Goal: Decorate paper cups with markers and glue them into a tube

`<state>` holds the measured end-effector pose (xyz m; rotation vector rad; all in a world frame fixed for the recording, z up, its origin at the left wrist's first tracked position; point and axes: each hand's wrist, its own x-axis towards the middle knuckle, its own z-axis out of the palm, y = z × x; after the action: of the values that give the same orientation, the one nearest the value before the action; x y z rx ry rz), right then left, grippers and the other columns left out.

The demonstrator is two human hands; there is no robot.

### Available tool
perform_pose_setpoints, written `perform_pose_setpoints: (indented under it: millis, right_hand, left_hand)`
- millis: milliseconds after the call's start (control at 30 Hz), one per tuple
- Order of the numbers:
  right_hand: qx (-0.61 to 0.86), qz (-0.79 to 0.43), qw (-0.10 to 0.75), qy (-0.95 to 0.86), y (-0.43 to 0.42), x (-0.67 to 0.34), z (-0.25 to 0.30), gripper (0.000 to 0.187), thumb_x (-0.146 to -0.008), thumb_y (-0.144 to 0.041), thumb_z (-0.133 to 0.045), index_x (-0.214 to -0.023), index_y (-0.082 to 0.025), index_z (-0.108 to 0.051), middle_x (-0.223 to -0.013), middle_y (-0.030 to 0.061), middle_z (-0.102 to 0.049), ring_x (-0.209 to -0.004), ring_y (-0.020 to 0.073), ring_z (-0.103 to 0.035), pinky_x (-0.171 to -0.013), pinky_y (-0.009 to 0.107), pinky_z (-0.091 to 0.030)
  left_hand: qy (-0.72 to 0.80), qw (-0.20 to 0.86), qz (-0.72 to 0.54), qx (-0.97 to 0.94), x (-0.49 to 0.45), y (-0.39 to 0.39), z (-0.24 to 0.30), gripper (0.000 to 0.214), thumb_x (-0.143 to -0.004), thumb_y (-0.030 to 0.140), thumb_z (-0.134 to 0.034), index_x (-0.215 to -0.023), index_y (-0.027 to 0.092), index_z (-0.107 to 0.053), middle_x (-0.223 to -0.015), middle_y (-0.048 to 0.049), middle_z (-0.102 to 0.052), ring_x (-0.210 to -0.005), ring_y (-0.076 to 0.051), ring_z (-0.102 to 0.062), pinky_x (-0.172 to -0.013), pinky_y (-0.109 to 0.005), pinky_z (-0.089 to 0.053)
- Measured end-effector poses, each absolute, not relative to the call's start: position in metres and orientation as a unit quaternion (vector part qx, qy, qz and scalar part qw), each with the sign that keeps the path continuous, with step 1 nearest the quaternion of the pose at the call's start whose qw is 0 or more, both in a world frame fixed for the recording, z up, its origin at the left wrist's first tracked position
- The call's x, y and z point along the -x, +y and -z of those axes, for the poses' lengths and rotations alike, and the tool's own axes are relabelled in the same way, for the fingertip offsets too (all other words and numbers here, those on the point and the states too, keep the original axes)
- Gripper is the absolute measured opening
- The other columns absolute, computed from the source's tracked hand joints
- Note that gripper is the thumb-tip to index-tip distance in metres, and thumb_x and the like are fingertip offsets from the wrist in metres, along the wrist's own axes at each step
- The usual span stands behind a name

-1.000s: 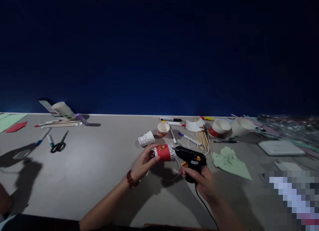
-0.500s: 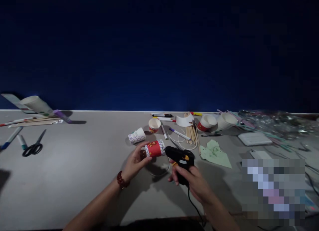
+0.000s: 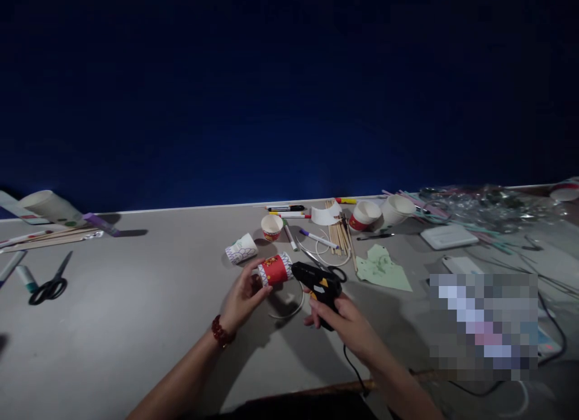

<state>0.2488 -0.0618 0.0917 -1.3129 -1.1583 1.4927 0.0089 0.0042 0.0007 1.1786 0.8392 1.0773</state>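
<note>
My left hand [image 3: 246,293], with a red bead bracelet on its wrist, is closed round a red-and-white paper cup [image 3: 275,270] tipped on its side above the table. In my right hand [image 3: 335,314] is a black hot glue gun [image 3: 319,284] with yellow parts. Its nozzle points left and meets the cup's right end; whether it touches cannot be made out. A white cup with purple scale drawings [image 3: 242,248] lies just beyond my left hand. Behind the held cup stands a small paper cup [image 3: 272,227].
Wooden sticks [image 3: 337,234], markers [image 3: 319,238] and a green paper piece [image 3: 384,269] lie beyond my right hand. Two paper cups [image 3: 398,212] stand farther right, near crumpled clear plastic [image 3: 488,206]. Black scissors [image 3: 49,290] lie at left. A black cord [image 3: 355,369] trails from the glue gun.
The view has swung slightly to the right and tilted, so the table's things appear shifted left. Both hands keep their holds, with the glue gun's nozzle still at the cup's end.
</note>
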Motion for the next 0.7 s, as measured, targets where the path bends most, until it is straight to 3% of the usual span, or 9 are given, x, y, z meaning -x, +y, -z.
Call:
perform_pose_setpoints:
  millis: [400,500,700]
  right_hand:
    - [0.524,-0.613,0.383,-0.45,-0.064,-0.245,-0.091,0.057,-0.081,-0.076,-0.073,-0.091,-0.02,-0.069,-0.059,-0.0062,-0.056,-0.045,0.0132,-0.057,-0.053,0.03,-0.056]
    - [0.541,-0.596,0.377,-0.458,-0.064,-0.245,-0.092,0.059,-0.08,-0.077,-0.073,-0.091,-0.019,-0.07,-0.058,-0.0061,-0.056,-0.044,0.0129,-0.056,-0.049,0.028,-0.052]
    - [0.578,-0.521,0.382,-0.499,-0.057,-0.254,-0.099,0.056,-0.083,-0.076,-0.07,-0.068,-0.022,-0.06,-0.052,-0.0028,-0.055,-0.049,0.0157,-0.058,-0.053,0.03,-0.051]
  left_hand:
    - [0.371,0.591,-0.47,-0.54,-0.008,0.003,0.001,0.066,-0.091,0.044,-0.08,-0.145,0.022,-0.049,-0.147,-0.0174,-0.061,-0.114,-0.028,-0.073,-0.103,-0.048,-0.06]
    - [0.392,0.532,-0.452,-0.599,-0.003,0.002,-0.003,0.058,-0.094,0.04,-0.076,-0.143,0.022,-0.052,-0.145,-0.0178,-0.062,-0.118,-0.031,-0.071,-0.102,-0.048,-0.059]
    - [0.407,0.36,-0.409,-0.733,0.008,0.002,-0.017,0.045,-0.094,0.033,-0.071,-0.136,0.023,-0.058,-0.14,-0.0156,-0.065,-0.13,-0.035,-0.062,-0.105,-0.049,-0.055]
